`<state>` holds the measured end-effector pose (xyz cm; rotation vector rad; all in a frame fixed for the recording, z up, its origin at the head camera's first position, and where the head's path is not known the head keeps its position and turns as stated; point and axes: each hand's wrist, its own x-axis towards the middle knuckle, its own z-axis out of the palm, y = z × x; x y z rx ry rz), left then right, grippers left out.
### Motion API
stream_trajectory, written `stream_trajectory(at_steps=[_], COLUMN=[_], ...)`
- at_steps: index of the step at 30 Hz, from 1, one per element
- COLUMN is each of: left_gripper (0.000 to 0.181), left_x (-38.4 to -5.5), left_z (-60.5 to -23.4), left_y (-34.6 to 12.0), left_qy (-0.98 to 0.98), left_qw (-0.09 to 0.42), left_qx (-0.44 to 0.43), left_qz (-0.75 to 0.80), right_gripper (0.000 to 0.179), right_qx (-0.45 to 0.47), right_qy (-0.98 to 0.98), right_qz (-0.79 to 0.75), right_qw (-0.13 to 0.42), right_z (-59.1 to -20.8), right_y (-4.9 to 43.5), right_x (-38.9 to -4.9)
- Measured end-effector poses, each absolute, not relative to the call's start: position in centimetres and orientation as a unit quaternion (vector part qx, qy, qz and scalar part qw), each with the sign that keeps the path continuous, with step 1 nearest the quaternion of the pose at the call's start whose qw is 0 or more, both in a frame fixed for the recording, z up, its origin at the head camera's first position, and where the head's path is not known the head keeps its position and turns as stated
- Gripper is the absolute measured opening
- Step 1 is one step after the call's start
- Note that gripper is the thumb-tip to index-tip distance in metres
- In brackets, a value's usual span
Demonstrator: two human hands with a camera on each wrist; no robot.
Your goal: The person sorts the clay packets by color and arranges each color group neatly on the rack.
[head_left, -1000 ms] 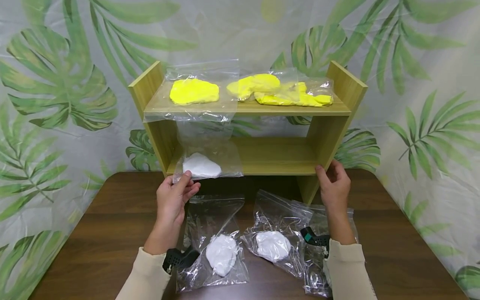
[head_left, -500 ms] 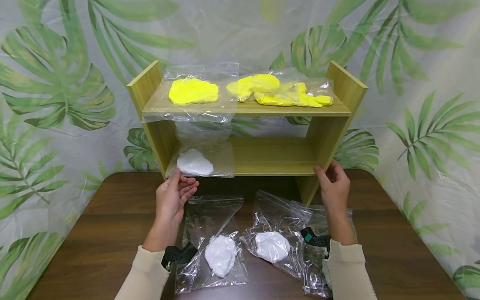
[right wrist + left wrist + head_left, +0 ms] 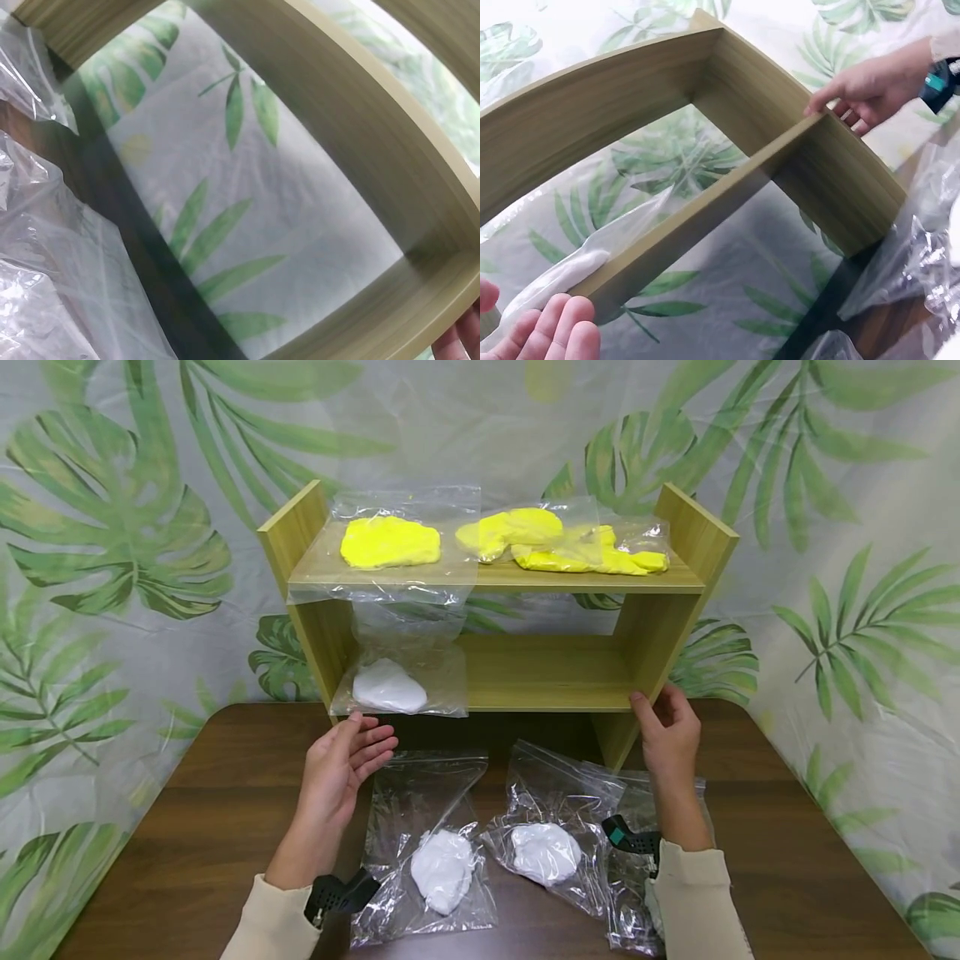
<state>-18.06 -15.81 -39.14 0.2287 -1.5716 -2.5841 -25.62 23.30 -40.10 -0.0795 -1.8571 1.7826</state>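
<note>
On the left of the middle shelf lies a clear zip bag (image 3: pixel 447 692) with a flattened white lump (image 3: pixel 388 685) in it. Just below its front edge is my left hand (image 3: pixel 335 768), fingers fairly straight and holding nothing; whether a fingertip still touches the plastic, I cannot tell. My right hand (image 3: pixel 671 735) grips the right side panel of the small wooden shelf (image 3: pixel 555 693), thumb on the front edge and fingers round the outside. In the left wrist view the same right hand (image 3: pixel 874 90) holds that panel where the middle board meets it.
Bags with yellow lumps (image 3: pixel 390 542) lie across the top board; one hangs over its front edge. On the dark table (image 3: pixel 187 860), clear bags with white lumps (image 3: pixel 442 870) lie in front of the shelf, one partly under my right forearm. A leaf-patterned cloth (image 3: pixel 480 427) hangs behind.
The bag with the white lump has shifted left and settled on the middle shelf. My left hand has let go of its corner and drawn slightly down. My right hand stays in place.
</note>
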Motion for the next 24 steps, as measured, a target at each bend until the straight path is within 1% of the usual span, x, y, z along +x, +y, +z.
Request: stream_trajectory(at_steps=[6,10,16,22,24], left_gripper=[0.029,0.026,0.029,0.035,0.034], left_x=[-16.7,-15.7,-14.2,-12.9,-12.5], left_z=[-39.6,-39.8,-40.3,-40.8,-40.9], left_y=[-16.3,-16.4,-16.8,-17.1,-17.2], left_qy=[-0.555,-0.583,-0.639,-0.670,-0.676], left_qw=[0.039,0.019,-0.010,-0.030,-0.033], left_qx=[0.064,0.068,0.078,0.070,0.073], left_qz=[-0.828,-0.809,-0.765,-0.739,-0.733], right_gripper=[0.028,0.027,0.026,0.025,0.026], right_qx=[-0.025,-0.020,-0.020,-0.020,-0.019], right_qy=[-0.693,-0.690,-0.688,-0.684,-0.683], right_qz=[0.660,0.662,0.664,0.671,0.673], right_qw=[0.288,0.290,0.291,0.286,0.284], right_z=[-40.1,-40.1,-40.2,-40.3,-40.3], right_y=[23.2,23.1,23.2,23.3,23.3], right_x=[-25.5,-25.5,-25.7,-25.8,-25.7])
